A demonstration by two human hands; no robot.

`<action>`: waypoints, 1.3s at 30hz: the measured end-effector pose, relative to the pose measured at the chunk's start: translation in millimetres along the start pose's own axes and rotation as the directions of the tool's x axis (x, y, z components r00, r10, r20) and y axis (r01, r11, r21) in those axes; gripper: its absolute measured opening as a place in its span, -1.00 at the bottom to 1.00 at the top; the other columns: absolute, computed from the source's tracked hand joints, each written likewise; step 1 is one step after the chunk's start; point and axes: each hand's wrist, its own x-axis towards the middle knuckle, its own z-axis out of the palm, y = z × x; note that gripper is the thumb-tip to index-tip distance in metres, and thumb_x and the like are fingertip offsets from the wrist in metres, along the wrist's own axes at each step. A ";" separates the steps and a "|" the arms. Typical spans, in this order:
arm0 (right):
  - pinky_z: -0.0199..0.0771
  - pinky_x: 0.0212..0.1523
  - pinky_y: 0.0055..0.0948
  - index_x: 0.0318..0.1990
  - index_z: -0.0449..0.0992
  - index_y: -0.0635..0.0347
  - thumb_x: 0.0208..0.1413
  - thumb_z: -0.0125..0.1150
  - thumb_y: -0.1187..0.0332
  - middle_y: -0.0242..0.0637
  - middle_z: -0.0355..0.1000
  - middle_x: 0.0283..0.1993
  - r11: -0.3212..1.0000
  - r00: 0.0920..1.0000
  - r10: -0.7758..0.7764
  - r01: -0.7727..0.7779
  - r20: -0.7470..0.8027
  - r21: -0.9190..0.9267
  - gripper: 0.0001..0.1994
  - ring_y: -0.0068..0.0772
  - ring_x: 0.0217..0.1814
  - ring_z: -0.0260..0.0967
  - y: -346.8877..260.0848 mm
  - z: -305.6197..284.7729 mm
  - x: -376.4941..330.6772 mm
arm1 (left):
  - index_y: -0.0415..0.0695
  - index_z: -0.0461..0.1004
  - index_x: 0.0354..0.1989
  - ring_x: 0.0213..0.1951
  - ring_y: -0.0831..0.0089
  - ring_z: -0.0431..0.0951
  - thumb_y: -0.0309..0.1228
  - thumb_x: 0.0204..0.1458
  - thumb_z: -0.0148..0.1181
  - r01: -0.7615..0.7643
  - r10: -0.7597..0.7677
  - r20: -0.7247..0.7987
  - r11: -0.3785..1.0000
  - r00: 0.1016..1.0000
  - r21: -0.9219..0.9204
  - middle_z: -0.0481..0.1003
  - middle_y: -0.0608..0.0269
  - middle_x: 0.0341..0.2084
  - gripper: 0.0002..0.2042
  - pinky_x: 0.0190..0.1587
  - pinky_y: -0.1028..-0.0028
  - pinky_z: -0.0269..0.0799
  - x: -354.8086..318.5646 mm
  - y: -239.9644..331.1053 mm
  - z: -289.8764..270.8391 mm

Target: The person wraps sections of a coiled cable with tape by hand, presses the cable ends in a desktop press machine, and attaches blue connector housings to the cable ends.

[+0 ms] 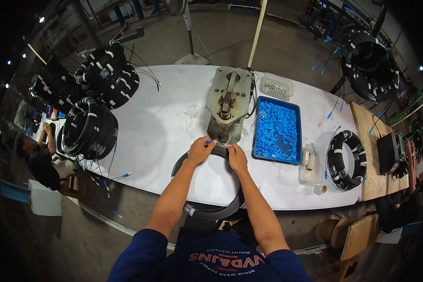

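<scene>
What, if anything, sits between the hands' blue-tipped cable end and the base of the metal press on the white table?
Nothing visible does. The left hand and right hand rest on the black cable coil right at the foot of the press, and the blue tip lies just beside the press base. The blue tray stands off to the right.

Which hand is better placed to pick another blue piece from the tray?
Probably the right hand: it lies closer to the blue tray at its side, while the left hand pinches a blue-tipped cable end by the press.
</scene>
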 end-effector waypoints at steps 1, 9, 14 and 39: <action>0.34 -0.03 -0.10 -0.18 0.48 0.16 0.26 -0.12 0.09 -0.01 0.46 -0.13 0.999 0.997 0.049 -0.049 0.052 0.000 -0.65 0.07 0.00 0.38 -1.1 -3.9 -0.9 | -0.19 0.48 -0.40 -0.35 0.05 0.53 -0.03 0.12 0.15 -0.001 0.001 0.009 1.000 1.000 0.006 0.49 -0.05 -0.49 -0.60 -0.23 0.20 0.41 -0.8 0.5 -0.4; 0.32 -0.06 -0.13 -0.26 0.52 0.20 0.22 -0.08 0.14 0.01 0.43 -0.24 0.998 0.999 -0.025 0.022 0.048 0.054 -0.67 0.11 -0.09 0.37 11.2 7.2 -8.3 | -0.23 0.47 -0.54 -0.50 0.18 0.42 -0.11 0.06 0.20 -0.067 0.068 0.052 0.997 0.996 -0.029 0.43 0.00 -0.58 -0.61 -0.35 0.26 0.31 -1.3 -13.7 -5.8; 0.33 -0.07 -0.16 -0.26 0.54 0.22 0.22 -0.08 0.13 0.01 0.44 -0.28 0.985 1.000 0.019 -0.020 0.007 0.172 -0.65 0.10 -0.14 0.38 5.1 27.9 -30.2 | -0.19 0.48 -0.59 -0.46 0.07 0.44 -0.15 0.00 0.20 -0.034 0.036 -0.053 0.999 0.998 0.032 0.42 0.01 -0.64 -0.66 -0.36 0.17 0.33 -16.2 -18.5 -9.1; 0.31 -0.25 -0.37 -0.35 0.42 0.34 0.30 -0.05 0.23 -0.11 0.36 -0.48 0.908 0.951 0.240 -0.150 -0.194 0.391 -0.68 -0.37 -0.40 0.25 -18.8 27.6 -20.5 | -0.18 0.52 -0.59 -0.50 -0.08 0.52 -0.16 0.10 0.05 -0.042 0.041 0.033 0.999 0.999 0.023 0.50 -0.07 -0.63 -0.64 -0.43 0.11 0.41 14.9 -2.1 1.3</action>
